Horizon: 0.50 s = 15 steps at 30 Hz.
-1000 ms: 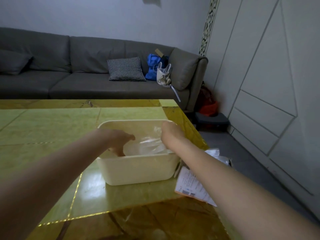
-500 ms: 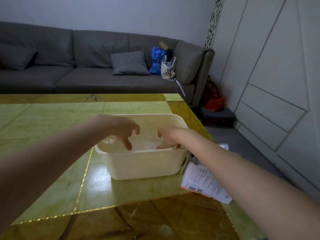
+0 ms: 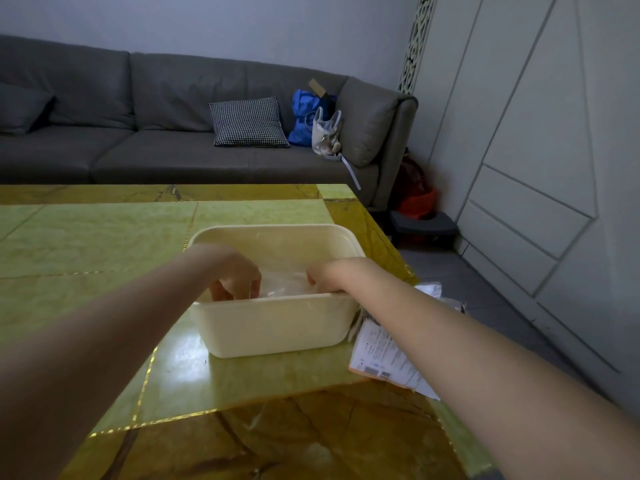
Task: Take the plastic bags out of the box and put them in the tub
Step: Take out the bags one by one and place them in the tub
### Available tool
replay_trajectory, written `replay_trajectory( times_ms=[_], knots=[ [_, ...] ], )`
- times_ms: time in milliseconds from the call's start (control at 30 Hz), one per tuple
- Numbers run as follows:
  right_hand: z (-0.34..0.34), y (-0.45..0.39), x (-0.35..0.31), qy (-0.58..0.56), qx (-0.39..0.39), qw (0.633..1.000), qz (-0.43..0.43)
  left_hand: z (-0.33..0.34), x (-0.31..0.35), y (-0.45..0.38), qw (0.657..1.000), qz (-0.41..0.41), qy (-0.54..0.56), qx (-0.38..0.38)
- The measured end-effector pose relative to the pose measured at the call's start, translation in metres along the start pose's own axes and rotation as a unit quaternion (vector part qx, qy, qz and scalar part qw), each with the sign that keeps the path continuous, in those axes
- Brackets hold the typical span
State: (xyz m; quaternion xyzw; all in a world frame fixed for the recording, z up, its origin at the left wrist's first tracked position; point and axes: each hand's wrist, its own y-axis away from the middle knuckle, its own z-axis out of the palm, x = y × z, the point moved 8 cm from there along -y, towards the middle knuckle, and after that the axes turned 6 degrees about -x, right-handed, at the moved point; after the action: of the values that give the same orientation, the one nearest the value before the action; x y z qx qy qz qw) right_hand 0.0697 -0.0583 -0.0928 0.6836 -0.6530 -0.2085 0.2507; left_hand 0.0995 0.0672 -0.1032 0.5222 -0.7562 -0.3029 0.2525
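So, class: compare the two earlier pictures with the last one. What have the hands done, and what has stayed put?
Both hands sank deeper into the tub. The left hand dropped from near the rim until its fingertips went behind the near wall; the right hand came off the right rim onto the clear plastic bag. Whether either grips it is hidden. Tub, papers and table stayed.

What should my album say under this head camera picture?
Both hands, left and right, inside the cream tub.

Right hand (image 3: 323, 277) fingers hidden behind tub (image 3: 277, 323) wall (grip unclear); box (image 3: 384, 358) mostly behind forearm.
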Motion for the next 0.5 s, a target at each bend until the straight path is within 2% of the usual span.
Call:
replay_trajectory(
  times_ms=[100,200,267,300,367,500],
  knots=[
    [-0.014,0.018,0.000,-0.012,0.052,0.999,-0.010,-0.014,0.003,0.016,0.999,0.014,0.029,0.026],
    [-0.040,0.053,0.012,-0.073,0.141,0.987,-0.031,-0.046,0.018,0.048,0.987,0.051,0.009,0.152],
    [-0.055,0.078,0.028,-0.092,0.189,0.977,-0.028,-0.061,0.042,0.070,0.966,0.103,0.004,0.238],
    [-0.059,0.091,0.038,-0.091,0.203,0.975,-0.018,-0.063,0.057,0.079,0.957,0.136,0.016,0.257],
    [-0.061,0.110,0.058,-0.091,0.201,0.975,0.011,-0.060,0.086,0.089,0.944,0.194,0.048,0.262],
    [-0.023,0.134,0.098,-0.106,0.094,0.986,0.082,-0.037,0.143,0.097,0.928,0.273,0.073,0.242]
  ],
)
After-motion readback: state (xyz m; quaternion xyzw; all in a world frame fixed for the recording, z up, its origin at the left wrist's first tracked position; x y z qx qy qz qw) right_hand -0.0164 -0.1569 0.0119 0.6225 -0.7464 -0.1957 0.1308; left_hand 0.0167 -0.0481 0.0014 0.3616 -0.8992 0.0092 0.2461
